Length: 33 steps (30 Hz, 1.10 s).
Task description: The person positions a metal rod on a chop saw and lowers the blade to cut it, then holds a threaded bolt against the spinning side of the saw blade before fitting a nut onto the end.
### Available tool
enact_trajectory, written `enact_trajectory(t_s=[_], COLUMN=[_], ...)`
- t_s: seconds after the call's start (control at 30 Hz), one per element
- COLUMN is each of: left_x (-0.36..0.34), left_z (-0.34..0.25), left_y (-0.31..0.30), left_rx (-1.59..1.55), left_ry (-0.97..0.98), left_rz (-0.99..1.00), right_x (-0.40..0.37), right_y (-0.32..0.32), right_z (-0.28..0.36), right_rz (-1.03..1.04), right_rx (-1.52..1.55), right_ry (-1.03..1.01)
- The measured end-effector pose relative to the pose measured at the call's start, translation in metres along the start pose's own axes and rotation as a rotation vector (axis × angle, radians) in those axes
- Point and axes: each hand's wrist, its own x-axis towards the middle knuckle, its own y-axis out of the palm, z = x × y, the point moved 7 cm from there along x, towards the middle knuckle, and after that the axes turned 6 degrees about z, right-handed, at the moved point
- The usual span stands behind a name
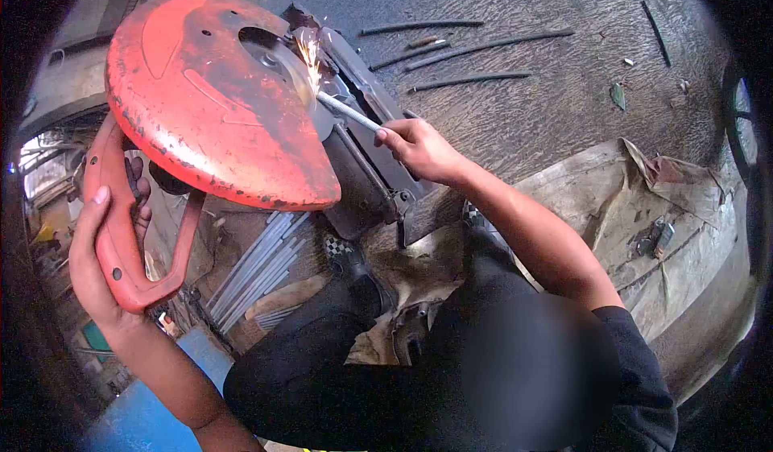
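A large red cut-off saw guard [217,106], scuffed and chipped, fills the upper left. My left hand [93,247] is wrapped round the saw's red handle [121,235], its fingers showing on the far side. My right hand [420,150] grips a grey metal rod [348,111] near its lower right end. The rod's other end meets the saw's disc, where orange sparks [310,59] fly upward. Beneath lies the dark metal saw base [362,180]. Most of the disc is hidden by the guard.
Several dark rods [491,49] lie on the wet floor beyond the saw. Several grey rods [258,267] are bundled below the guard. On the right, a crumpled tan cloth [612,202] carries a small lighter-like object [664,239]. A blue surface [153,408] shows at bottom left.
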Motion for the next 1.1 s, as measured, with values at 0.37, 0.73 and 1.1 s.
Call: enact_trajectory(t_s=[0.37, 0.73, 1.1], left_x=[-0.002, 0.002, -0.003], left_z=[-0.002, 0.001, -0.002], left_y=[0.004, -0.003, 0.010], left_rx=[0.025, 0.047, 0.051], left_ry=[0.016, -0.021, 0.032], left_rz=[-0.002, 0.013, 0.004], right_x=[-0.017, -0.027, -0.007], right_y=[-0.010, -0.024, -0.022], right_z=[0.029, 0.041, -0.001], right_rz=[-0.189, -0.281, 0.116], right_rx=[-0.301, -0.514, 0.225], right_ry=[-0.115, -0.265, 0.214])
